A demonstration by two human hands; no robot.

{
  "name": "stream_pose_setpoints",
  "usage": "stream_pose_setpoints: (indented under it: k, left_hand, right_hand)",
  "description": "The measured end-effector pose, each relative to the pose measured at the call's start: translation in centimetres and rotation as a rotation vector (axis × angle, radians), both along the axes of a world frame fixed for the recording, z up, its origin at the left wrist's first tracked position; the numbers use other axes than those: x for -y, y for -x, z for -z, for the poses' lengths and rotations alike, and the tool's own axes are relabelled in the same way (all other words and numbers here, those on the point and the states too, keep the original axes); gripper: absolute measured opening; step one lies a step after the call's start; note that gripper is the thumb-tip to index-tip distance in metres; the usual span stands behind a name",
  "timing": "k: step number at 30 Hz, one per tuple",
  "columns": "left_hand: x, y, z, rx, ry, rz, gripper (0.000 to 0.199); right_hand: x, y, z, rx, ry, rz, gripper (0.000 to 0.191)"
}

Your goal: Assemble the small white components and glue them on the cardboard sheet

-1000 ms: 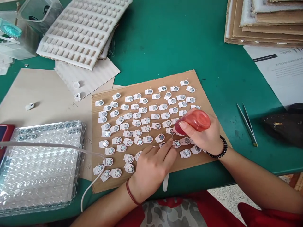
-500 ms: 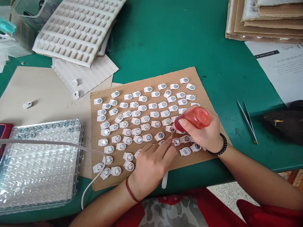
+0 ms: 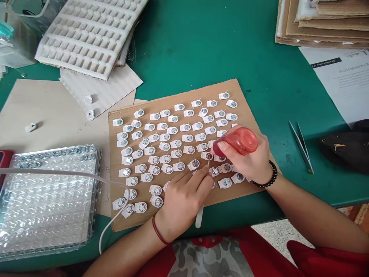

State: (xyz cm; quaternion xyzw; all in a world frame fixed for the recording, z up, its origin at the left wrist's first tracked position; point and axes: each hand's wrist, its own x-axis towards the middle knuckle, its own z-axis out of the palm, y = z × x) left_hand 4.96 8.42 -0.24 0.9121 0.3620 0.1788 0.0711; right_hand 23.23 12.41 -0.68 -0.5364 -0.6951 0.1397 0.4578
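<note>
My right hand (image 3: 253,161) is closed around a red squeeze bottle (image 3: 240,140), tilted with its narrow end down and to the left. That end is over one of the small round pieces (image 3: 209,156) with silvery rings on white tabs. My left hand (image 3: 184,196) rests on the cardboard sheet (image 3: 245,104), fingers curled around a thin white stick (image 3: 199,218). The stick's flat end sticks out below the palm, and its fine tip is at the same piece, close to the bottle's end. Several such pieces lie in rows on the cardboard; my hands hide some.
A clear plastic tray (image 3: 52,207) with silvery discs is at left, crossed by a white cable (image 3: 100,179). Tweezers (image 3: 301,148) and a dark pouch (image 3: 346,148) lie at right. White foam trays (image 3: 92,34), clear bins (image 3: 20,48) and stacked cardboard (image 3: 325,36) stand farther back.
The whole view has shifted slightly. Both hands keep nearly the same place and grip, with the red bottle and the stick still at the same piece.
</note>
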Motion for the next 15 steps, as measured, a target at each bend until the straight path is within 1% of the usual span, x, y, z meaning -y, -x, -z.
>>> stream_pose_setpoints:
  k: [9,15]
  left_hand:
    - [-0.01,0.17,0.0,0.004,0.037,0.0,0.013]
    - [0.08,0.29,-0.06,0.008,0.086,0.013,0.013]
  right_hand:
    - [0.1,-0.19,-0.1,0.069,-0.027,-0.013,0.015]
    - [0.13,-0.35,-0.16,0.068,-0.033,-0.036,0.018]
